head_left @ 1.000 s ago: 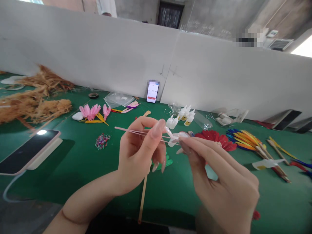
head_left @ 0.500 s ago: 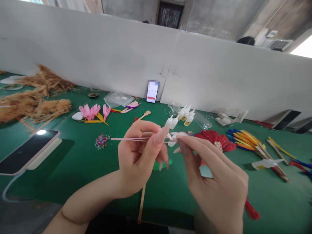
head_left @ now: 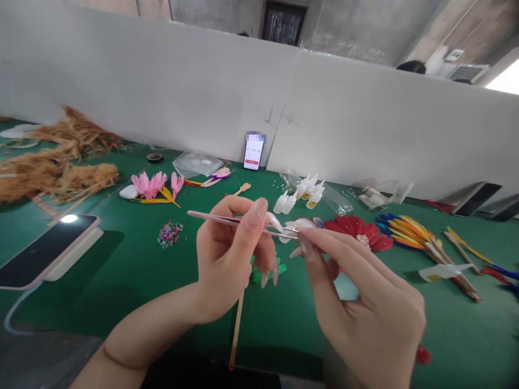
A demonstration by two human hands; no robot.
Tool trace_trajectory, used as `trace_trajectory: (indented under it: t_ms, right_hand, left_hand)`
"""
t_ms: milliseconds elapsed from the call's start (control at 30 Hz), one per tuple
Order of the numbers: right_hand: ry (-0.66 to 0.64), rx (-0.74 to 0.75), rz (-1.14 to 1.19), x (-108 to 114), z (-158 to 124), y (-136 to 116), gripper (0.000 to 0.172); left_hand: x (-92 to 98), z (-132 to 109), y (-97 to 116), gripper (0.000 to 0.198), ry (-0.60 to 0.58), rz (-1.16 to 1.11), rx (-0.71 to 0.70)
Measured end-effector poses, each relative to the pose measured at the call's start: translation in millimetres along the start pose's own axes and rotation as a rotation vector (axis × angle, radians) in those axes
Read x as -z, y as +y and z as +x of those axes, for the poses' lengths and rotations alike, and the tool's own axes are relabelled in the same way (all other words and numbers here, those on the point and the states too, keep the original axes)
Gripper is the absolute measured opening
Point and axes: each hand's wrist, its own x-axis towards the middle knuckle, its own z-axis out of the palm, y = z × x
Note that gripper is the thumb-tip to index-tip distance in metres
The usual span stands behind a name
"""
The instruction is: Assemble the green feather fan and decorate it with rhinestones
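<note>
Pink tweezers [head_left: 214,217] lie between the thumb and fingers of my left hand [head_left: 233,254], their tips pointing right. My right hand [head_left: 360,292] pinches with thumb and forefinger right at the tweezer tips; whatever sits between those fingertips is too small to make out. Below and behind my left hand a green feather piece [head_left: 278,270] shows in part, with a wooden stick [head_left: 236,335] running toward the table's front edge. A red feather flower [head_left: 352,232] with a pale centre lies behind my right hand. Partly covered by that hand is a pale blue piece [head_left: 346,286].
Small glue bottles [head_left: 310,192] stand at the back, and another glue bottle [head_left: 441,273] lies at right near colourful feathers [head_left: 405,232]. Loose sequins [head_left: 170,234], pink feather petals [head_left: 150,186] and a phone on a power bank [head_left: 48,251] are at left. A lit phone [head_left: 253,152] leans on the white partition.
The tweezers have tilted, their rear end rising, and their tips now reach my right fingertips. My right hand has shifted slightly right and down.
</note>
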Motion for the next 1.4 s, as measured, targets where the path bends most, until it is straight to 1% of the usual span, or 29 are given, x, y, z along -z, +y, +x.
trace_trajectory:
  t_ms: [100, 167, 300, 400, 500, 700, 933, 1067, 1267, 1400]
  right_hand:
    - [0.022, -0.021, 0.001, 1.3, 1.7, 0.3, 0.024]
    - [0.019, -0.047, 0.02, 3.1, 2.8, 0.3, 0.021]
    - [-0.021, -0.077, 0.081, 5.9, 4.3, 0.1, 0.018]
    - [-0.067, -0.088, 0.139, 5.7, 4.9, 0.5, 0.02]
    - [-0.088, -0.095, 0.174, 5.6, 5.3, 0.7, 0.021]
    - [-0.126, -0.082, 0.19, 8.2, 6.2, 0.5, 0.02]
    - [-0.099, -0.056, 0.133, 7.0, 6.4, 0.3, 0.017]
    - [-0.095, -0.039, 0.133, 7.2, 6.2, 0.3, 0.017]
    - [-0.096, -0.063, 0.149, 7.0, 7.1, -0.9, 0.015]
    - [-0.12, -0.076, 0.173, 7.6, 7.7, -0.9, 0.015]
  left_hand:
    - [0.0, 1.1, 2.8, 0.023, 0.024, 0.013, -0.043]
    - [0.6, 2.5, 4.2, 0.023, 0.007, -0.005, -0.04]
    - [2.1, 5.5, 4.0, 0.025, -0.047, -0.068, 0.038]
    - [2.1, 6.7, 4.2, 0.026, -0.075, -0.083, 0.104]
    - [1.4, 7.1, 6.2, 0.027, -0.1, -0.081, 0.141]
    - [1.1, 7.8, 8.2, 0.026, -0.123, -0.1, 0.157]
    - [-0.5, 7.7, 9.1, 0.027, -0.114, -0.112, 0.181]
    - [-1.4, 7.6, 9.1, 0.028, -0.123, -0.093, 0.161]
    - [0.0, 5.6, 8.2, 0.026, -0.135, -0.112, 0.153]
    - [-0.1, 5.5, 8.0, 0.026, -0.131, -0.114, 0.159]
